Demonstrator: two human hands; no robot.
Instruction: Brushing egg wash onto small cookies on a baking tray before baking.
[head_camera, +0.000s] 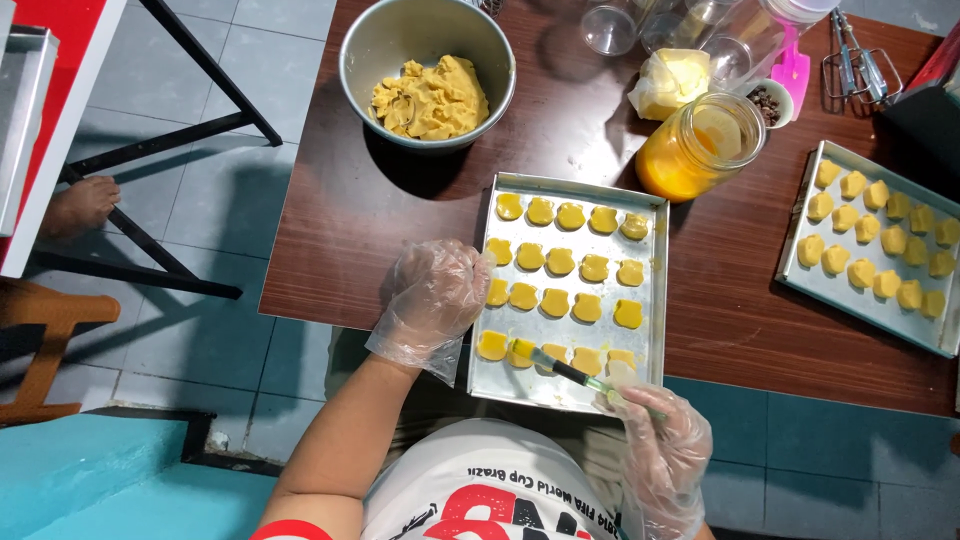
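1. Near the table's (330, 230) front edge, I am seeing a metal baking tray (655, 300) lying flat, with rows of glossy yellow cookies (560, 262) sitting on it.
2. I am watching my left hand (435, 295), in a clear plastic glove, resting on the tray's left rim, its fingers curled loosely together and touching the edge just beside the leftmost cookies.
3. I am holding a thin brush (575, 375) in my right hand (660, 445), also gloved; the fingers are pinching the handle's near end, at the tray's near right corner.
4. I am noting that the brush is slanting up and left from those fingers, its tip touching a cookie in the nearest row.
5. I am seeing a glass jar of yellow liquid (700, 150) standing just beyond the tray's far right corner, and a metal bowl of dough (428, 75) sitting farther left.
6. I am noticing a second tray of paler cookies (870, 250) lying well off to the right.
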